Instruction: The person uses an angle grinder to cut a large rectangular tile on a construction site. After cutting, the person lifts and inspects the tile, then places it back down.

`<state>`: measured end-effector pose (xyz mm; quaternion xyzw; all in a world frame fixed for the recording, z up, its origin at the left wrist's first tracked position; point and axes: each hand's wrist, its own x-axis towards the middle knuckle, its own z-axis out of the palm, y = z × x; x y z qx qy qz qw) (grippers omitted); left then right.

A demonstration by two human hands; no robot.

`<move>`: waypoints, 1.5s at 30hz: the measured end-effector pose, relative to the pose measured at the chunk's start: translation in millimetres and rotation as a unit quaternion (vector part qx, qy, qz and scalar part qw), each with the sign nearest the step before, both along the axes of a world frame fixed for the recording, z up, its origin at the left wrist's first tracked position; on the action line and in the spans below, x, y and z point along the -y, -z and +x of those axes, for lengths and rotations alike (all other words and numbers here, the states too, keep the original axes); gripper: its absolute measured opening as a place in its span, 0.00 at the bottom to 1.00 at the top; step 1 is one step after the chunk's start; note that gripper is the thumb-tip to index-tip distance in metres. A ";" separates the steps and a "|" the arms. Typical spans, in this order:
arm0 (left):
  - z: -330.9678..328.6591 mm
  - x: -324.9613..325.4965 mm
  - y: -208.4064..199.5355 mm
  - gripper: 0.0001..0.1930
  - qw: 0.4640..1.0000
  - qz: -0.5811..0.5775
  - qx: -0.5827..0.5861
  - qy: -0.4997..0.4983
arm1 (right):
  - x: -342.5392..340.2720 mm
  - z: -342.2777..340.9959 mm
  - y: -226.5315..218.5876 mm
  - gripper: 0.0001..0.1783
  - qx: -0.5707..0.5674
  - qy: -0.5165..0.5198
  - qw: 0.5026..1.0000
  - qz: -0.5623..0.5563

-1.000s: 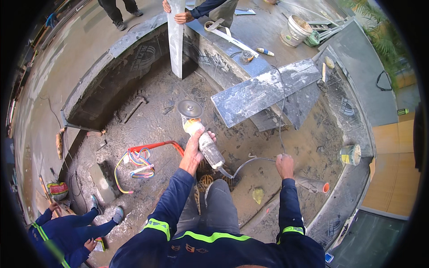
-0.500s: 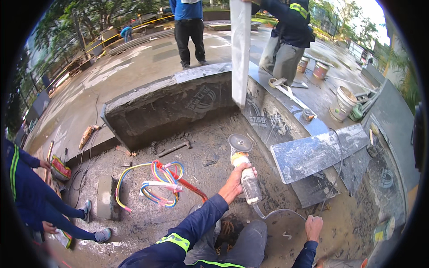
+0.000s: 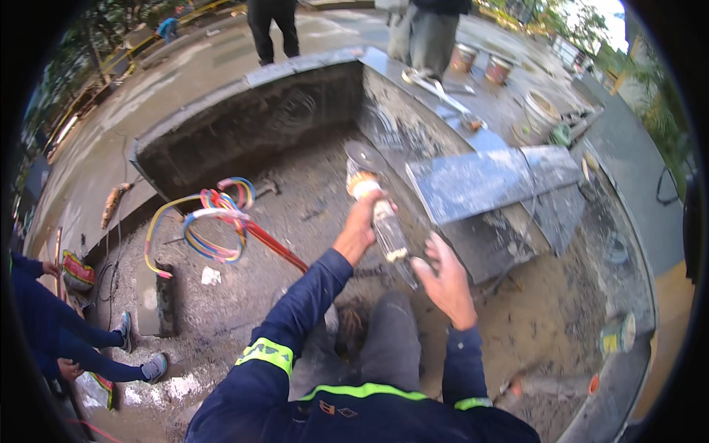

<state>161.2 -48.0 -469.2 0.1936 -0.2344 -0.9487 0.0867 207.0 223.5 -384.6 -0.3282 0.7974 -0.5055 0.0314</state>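
My left hand [image 3: 358, 227] is wrapped round the body of an angle grinder [image 3: 388, 230], held up in front of my knees with its round disc [image 3: 363, 156] pointing away from me. Close to the grinder's rear end, where the cord leaves it, my right hand [image 3: 447, 284] has its thumb and fingers spread, with nothing in them. Beyond the grinder a grey stone slab [image 3: 480, 183], smeared with white, lies tilted on other slabs. Left of my arm, a bundle of coloured tubes or cables [image 3: 214, 229] rises from a red conduit [image 3: 277, 249].
Low slab-faced walls [image 3: 244, 122] enclose the muddy ground. A short block [image 3: 156, 303] stands at left, near a person [image 3: 74, 325] in dark blue. Two more people stand beyond the walls. Buckets [image 3: 541, 111] sit at the far right; a hammer [image 3: 267, 188] lies behind the cables.
My right hand has let go of the cord and come up beside the grinder, its fingers opening. The view has tipped downward and shifted; the tall pale slab held upright is out of sight.
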 end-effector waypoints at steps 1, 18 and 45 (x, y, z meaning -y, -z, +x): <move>-0.1 -5.0 3.0 0.12 1.000 -0.019 -0.007 -0.019 | 7.9 3.3 -3.4 0.51 -0.050 -0.045 0.995 0.072; 24.3 -33.7 -5.0 0.18 0.989 0.085 -0.122 -0.013 | 69.2 -11.4 2.6 0.57 -0.116 0.025 0.952 0.281; -19.0 -33.0 4.0 0.25 0.961 0.166 -0.220 -0.002 | 69.6 -18.2 -2.6 0.53 -0.278 0.035 0.894 0.349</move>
